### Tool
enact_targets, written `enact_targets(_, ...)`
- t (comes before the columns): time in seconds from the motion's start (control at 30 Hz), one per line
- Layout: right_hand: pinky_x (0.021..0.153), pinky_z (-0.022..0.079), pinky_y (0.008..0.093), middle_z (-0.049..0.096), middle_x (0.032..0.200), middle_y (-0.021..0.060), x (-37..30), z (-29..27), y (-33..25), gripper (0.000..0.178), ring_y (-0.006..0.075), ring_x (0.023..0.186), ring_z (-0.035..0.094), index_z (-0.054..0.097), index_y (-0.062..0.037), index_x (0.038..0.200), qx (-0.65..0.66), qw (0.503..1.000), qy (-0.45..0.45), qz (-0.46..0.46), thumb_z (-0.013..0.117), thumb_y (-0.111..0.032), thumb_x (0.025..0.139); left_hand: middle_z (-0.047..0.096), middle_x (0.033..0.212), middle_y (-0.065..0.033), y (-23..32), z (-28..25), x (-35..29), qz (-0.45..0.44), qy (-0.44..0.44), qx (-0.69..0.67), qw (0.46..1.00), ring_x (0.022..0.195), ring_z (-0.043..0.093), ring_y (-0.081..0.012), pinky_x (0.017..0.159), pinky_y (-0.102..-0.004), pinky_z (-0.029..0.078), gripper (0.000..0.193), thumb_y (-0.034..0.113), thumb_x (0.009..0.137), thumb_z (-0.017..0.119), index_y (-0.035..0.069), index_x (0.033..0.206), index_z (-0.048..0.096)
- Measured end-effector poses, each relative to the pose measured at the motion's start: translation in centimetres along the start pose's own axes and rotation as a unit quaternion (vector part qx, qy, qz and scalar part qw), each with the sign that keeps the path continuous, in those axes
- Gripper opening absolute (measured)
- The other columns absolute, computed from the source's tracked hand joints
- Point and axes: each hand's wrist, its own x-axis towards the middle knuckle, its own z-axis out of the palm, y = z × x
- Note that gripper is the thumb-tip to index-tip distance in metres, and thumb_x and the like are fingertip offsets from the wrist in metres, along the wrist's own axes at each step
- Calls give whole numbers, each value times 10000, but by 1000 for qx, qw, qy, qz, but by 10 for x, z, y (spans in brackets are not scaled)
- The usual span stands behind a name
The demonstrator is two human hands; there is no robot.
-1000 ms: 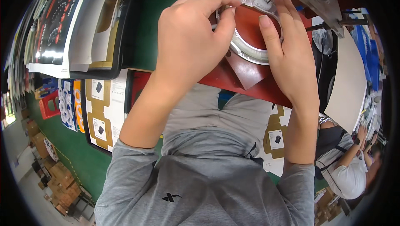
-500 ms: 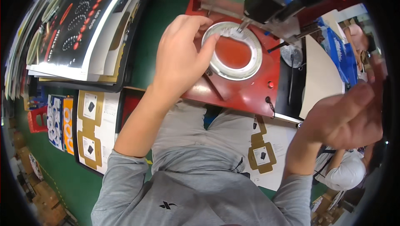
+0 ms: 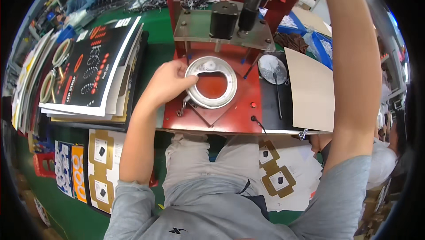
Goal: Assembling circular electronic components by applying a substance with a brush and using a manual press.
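1. Fingers of my left hand (image 3: 166,83) curl and press on the left rim of the white ring (image 3: 211,83), thumb tip on its top face.
2. White ring lies flat on the red press base (image 3: 239,111), under the grey metal plate (image 3: 195,27) of the press.
3. My right arm (image 3: 354,76) reaches up out of view, so I cannot tell how those fingers stand.
4. Left of the press, a stack of black printed boards (image 3: 90,72) rests on the green bench (image 3: 152,32).
5. Right of it lie a round metal disc (image 3: 272,69) and a tan card sheet (image 3: 312,92).
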Motion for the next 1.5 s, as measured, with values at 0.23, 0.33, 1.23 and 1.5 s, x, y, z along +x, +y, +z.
enact_targets(0.23, 891, 503, 301, 713, 1063, 22, -53, -47, -5, 307, 138, 963, 641, 740, -101, 1203, -215, 976, -11, 17, 615, -352, 1079, 731, 985, -12, -10, 9, -70, 37, -170, -351, 920, 826, 672, -62, 664, -216, 524, 329, 98, 949, 813, -1, 1229, 671)
enact_targets(0.33, 654, 472, 259, 718, 881, 83, -143, -72, 4, 376, 110, 743, 616, 755, 16, 1155, -435, 869, 232, -28, 661, -335, 1054, 707, 1105, -48, -4, 20, -109, 89, -135, -368, 916, 1041, 679, -115, 908, -304, 561, 410, -15, 875, 850, -40, 1241, 666)
enact_targets(1.23, 565, 505, 258, 693, 886, 138, -449, -390, 250, 453, 169, 643, 599, 596, 54, 1119, 183, 732, 470, 457, 457, -377, 1140, 746, 984, -11, -91, 112, -144, -61, -216, -176, 959, 887, 671, -67, 807, -238, 540, 175, 47, 958, 786, 22, 1124, 738)
enact_targets(1.5, 933, 582, 248, 608, 1468, 123, -464, -431, 260, 497, 136, 1113, 673, 471, 9, 1568, 105, 809, 293, 498, 525, -173, 1109, 749, 956, -132, -233, -2, -215, -169, 234, 104, 952, 887, 726, -250, 823, -377, 577, 191, 133, 958, 736, 8, 1103, 727)
